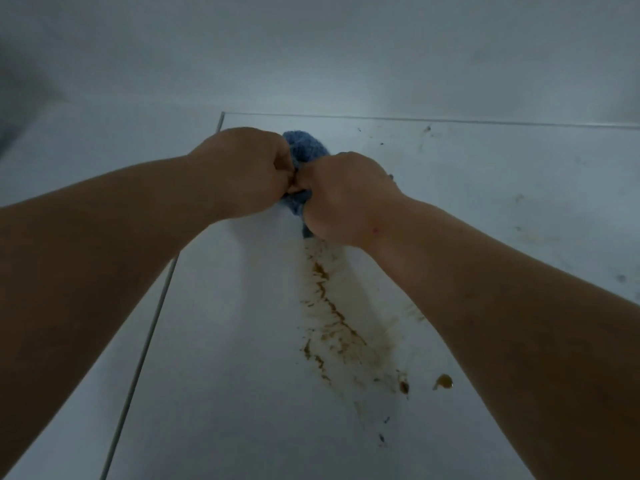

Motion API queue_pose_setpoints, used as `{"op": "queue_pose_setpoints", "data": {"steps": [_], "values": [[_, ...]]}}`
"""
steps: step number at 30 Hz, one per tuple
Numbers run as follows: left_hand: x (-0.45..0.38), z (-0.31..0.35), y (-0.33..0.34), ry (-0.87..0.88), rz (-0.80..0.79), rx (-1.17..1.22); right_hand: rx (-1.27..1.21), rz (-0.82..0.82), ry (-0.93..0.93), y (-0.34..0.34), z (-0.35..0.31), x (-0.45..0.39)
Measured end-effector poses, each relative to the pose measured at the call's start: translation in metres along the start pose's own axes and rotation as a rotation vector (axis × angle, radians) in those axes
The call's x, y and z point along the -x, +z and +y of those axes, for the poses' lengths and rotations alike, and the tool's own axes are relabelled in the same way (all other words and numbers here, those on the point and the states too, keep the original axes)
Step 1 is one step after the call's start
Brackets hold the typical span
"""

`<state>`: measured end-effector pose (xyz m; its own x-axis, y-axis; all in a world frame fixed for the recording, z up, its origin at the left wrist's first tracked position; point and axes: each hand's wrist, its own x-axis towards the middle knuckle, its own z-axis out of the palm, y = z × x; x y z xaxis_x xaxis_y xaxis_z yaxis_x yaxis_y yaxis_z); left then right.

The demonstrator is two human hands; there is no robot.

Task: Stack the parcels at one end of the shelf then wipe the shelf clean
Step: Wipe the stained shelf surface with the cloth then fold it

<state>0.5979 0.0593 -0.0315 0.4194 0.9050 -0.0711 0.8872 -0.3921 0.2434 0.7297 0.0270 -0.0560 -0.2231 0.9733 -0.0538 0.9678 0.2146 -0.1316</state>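
Both the left hand (242, 171) and right hand (341, 195) curl their fingers tight around a bunched blue woolly cloth (306, 147), seemingly gathering it to scrub the brown smeared stain (332, 317) on the white shelf (221, 341).

A dirty white shelf with a blue cloth on it

The shelf (242, 341) is white and smooth, with a thin clear edge along its left side and its back. A brown stain (332, 317) runs in a long streak down the middle, and it looks smeared and speckled. Near the front there are two small brown drops (443, 381), just beside the end of the streak. Little dark specks (427, 129) dot the right side and the back corner. A bunched-up blue cloth (306, 148) sits at the far end of the streak, close to the back left corner.
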Motion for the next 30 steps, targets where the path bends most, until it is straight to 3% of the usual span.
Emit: {"op": "queue_pose_setpoints", "data": {"steps": [8,12,16,20,23,26,30], "values": [[-0.012,-0.004,0.003,-0.006,0.031,0.008,-0.039,0.059,0.026,0.006,0.008,-0.025],[-0.025,0.002,0.009,-0.044,0.007,0.277,0.045,0.036,0.028,0.000,0.031,-0.034],[-0.033,0.011,0.010,-0.100,0.090,0.357,0.005,0.019,0.221,-0.014,0.072,-0.031],[-0.039,0.014,0.012,-0.084,0.098,0.320,0.037,0.102,0.410,-0.008,0.092,-0.031],[-0.042,0.022,0.011,-0.075,0.134,0.282,0.036,0.182,0.330,0.001,0.066,-0.043],[-0.048,0.031,0.012,-0.031,0.112,0.241,-0.017,0.118,0.179,0.007,0.042,-0.041],[-0.053,0.041,0.014,0.016,0.063,0.186,0.055,0.095,0.105,-0.002,0.069,-0.033]]}}
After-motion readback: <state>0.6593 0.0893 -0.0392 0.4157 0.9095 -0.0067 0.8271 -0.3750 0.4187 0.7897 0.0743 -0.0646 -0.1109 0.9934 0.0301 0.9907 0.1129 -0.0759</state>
